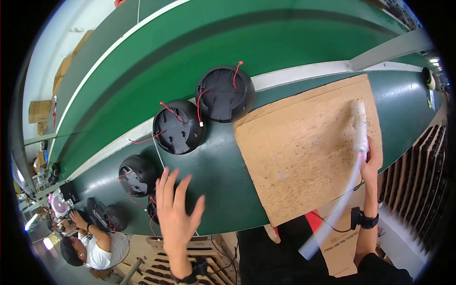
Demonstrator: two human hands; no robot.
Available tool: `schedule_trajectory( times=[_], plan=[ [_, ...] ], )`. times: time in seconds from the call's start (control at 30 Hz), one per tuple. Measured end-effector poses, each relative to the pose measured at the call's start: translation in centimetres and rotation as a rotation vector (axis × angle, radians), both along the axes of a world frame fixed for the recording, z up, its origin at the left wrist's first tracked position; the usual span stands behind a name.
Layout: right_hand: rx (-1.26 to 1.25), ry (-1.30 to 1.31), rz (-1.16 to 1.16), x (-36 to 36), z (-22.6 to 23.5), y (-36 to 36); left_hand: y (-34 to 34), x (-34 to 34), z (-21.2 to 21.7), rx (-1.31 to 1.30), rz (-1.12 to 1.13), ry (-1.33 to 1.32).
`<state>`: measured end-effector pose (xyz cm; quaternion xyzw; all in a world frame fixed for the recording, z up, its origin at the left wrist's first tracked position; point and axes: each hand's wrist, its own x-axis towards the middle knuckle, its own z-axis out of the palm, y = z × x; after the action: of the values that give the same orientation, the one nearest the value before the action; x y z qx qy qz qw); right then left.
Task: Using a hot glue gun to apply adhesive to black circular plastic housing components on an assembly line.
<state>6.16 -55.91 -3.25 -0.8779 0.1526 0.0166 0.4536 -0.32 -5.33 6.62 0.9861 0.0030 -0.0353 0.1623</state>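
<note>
Co-worker: a person sits at the far left lower edge, bent over the bench, hands of their own busy there; what they handle is too small to tell.
Small housings: two dark round housings lie near that person, one beside their hands, another a little further along, each with thin red wires.
Left hand: the left hand hovers over the green bench with fingers spread wide, holding nothing; it is nearest a partly hidden dark part just at its thumb side.
Middle housing: a larger black round housing lies back side up, red wires loose, just above the left hand and apart from it.
Far housing: a second large black housing sits beside it, touching the white strip at the conveyor edge, wires also loose.
Conveyor: the green belt behind the housings carries nothing in view.
Cardboard sheet: a brown cardboard sheet covers the right part of the bench, spotted with small marks.
Right hand: the right hand is closed around a white hose, its nozzle end resting on the cardboard near the far corner.
Progress, as a judgement: four housings are lined up with wires unconnected, none on the cardboard, so the work on them looks mostly ahead.
</note>
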Motion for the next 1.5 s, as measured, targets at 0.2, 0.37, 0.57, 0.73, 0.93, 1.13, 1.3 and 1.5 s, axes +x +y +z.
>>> schedule_trajectory(
  times=[0.2, 0.37, 0.57, 0.73, 0.93, 1.13, 1.3, 1.5],
  plan=[
    [0.664, 0.167, -0.061, -0.5, 5.8, 1.6, -5.3, 16.8, -4.1, -0.076, -0.006, -0.247],
    [0.978, 0.248, -0.063, -3.5, 8.3, 3.2, -6.1, 20.4, -4.8, -0.081, 0.001, -0.165],
    [0.798, 0.272, 0.044, -7.4, 9.3, 8.1, -7.3, 8.4, 0.4, -0.303, -0.111, -0.152],
    [0.837, 0.427, 0.235, -10.6, 8.5, 9.2, -5.1, -1.6, -4.5, -0.325, 0.124, 0.006],
    [0.671, 0.421, 0.583, -8.4, 12.1, 16.9, -6.2, -6.7, -2.3, -0.246, 0.337, 0.173],
    [0.294, 0.548, 0.713, -11.4, 12.7, 17.3, -2.8, -4.8, -3.0, -0.571, 0.411, 0.150],
    [0.225, 0.371, 0.954, -11.1, 11.9, 19.2, 0.1, -1.1, -4.6, -0.936, 0.123, 0.455],
    [0.169, 0.362, 0.954, -11.6, 11.7, 21.0, -1.0, 2.2, -6.0, -1.064, -0.141, 0.431]
  ],
)
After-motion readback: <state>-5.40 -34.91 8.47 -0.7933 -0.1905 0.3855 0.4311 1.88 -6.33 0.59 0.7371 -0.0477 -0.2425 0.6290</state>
